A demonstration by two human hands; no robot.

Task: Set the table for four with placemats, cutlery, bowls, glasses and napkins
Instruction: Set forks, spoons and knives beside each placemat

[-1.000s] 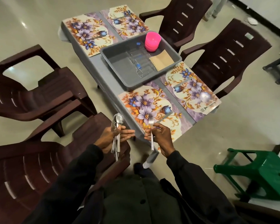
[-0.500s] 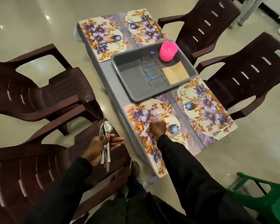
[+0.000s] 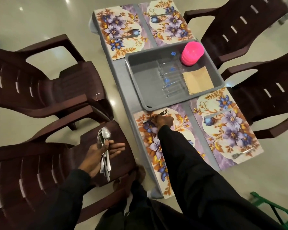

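step: laying a fork [image 3: 164, 112] on the near placemat [image 3: 150, 140].
right hand [image 3: 163, 121]: fingers closed on the fork's handle, low over the mat's far end; tines point toward the grey tray [image 3: 140, 83].
left hand [image 3: 98, 151]: fingers and thumb clamp the cutlery bundle [image 3: 105, 156] above the chair [image 3: 56, 163], apart from the table [image 3: 121, 90].
doing it well: i'd set the fork flat, square to the mat's edge and short of the tray rim, then let go.
risk: the bundle may slip; keep it tight.
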